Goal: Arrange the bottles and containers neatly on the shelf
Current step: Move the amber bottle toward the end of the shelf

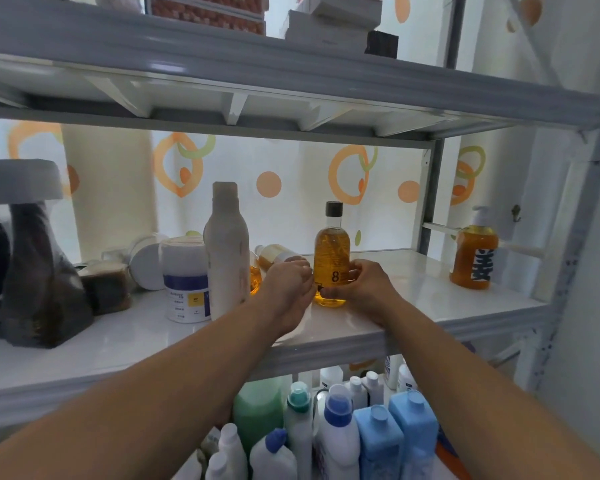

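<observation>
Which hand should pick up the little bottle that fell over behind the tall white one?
Probably the left hand. The fallen bottle lies just behind it, while the right hand is on the far side of the upright amber bottle and would have to reach across it.

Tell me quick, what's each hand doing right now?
Left hand: closed on the amber bottle, gripping its left side.
Right hand: closed on the same bottle's lower right side.

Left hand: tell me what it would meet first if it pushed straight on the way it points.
The left hand already touches the amber bottle. Going on up and back, it would probably meet the small bottle lying on its side just behind; depth is unclear.
</observation>
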